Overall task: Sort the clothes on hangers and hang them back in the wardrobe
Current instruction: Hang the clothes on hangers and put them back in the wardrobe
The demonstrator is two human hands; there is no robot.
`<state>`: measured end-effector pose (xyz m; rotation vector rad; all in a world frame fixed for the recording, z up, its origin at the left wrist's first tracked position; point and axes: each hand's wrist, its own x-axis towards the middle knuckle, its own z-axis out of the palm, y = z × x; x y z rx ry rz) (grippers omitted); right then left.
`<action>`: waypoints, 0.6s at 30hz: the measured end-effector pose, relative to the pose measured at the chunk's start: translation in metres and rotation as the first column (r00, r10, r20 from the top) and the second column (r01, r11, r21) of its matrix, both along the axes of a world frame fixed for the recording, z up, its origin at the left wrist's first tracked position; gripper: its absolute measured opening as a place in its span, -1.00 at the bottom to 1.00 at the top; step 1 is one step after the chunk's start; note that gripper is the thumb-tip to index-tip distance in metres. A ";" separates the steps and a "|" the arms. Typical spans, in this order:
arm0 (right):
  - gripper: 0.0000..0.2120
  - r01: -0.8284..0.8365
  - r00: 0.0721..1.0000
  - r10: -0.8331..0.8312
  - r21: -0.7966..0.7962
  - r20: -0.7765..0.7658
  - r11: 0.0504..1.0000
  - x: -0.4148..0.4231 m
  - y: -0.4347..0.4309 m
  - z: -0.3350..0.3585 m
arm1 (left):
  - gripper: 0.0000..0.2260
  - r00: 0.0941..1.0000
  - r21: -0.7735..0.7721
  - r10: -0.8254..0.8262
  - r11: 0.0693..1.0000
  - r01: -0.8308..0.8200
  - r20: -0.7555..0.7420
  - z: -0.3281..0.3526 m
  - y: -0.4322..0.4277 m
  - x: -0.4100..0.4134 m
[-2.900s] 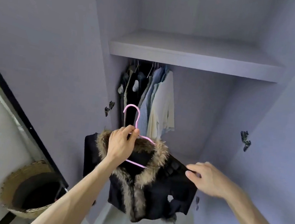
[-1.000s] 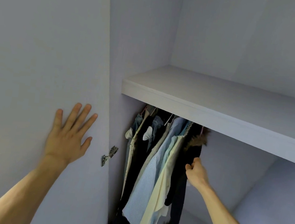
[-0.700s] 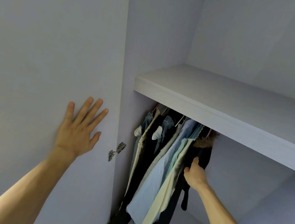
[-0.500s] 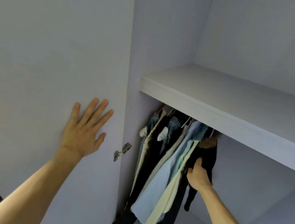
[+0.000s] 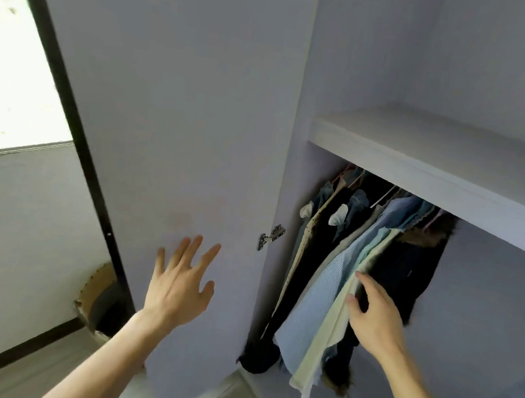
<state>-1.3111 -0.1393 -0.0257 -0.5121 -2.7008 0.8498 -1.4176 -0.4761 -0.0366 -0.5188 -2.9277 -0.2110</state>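
Right hand (image 5: 372, 315) fingers loose, gripping nothing, touching fur-collared jacket (image 5: 408, 266) beside cream shirt (image 5: 335, 323), right end of row under shelf (image 5: 441, 161), probably settling it | left hand (image 5: 179, 283) spread, empty, by wardrobe door (image 5: 181, 122), likely steadying

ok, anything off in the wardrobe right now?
Nothing damaged or spilled. The clothes are all bunched tight at the left end under the shelf; the fur-collared black jacket hangs last, pressed against the cream shirt where the right hand touches them.
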 end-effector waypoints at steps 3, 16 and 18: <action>-0.58 -0.234 0.971 0.236 0.040 -0.047 0.971 0.021 -0.066 0.003 | -0.37 0.988 0.066 0.089 0.993 -0.097 0.124 -0.038 -0.051 0.063; -0.62 -0.927 0.375 0.909 0.086 0.182 0.365 0.133 -0.371 -0.079 | -0.41 0.437 -0.030 0.716 0.538 -0.843 0.545 -0.136 -0.268 0.407; -0.61 -0.972 0.235 0.944 0.063 0.234 0.226 0.155 -0.412 -0.087 | -0.42 0.310 -0.048 0.773 0.401 -0.915 0.553 -0.138 -0.280 0.457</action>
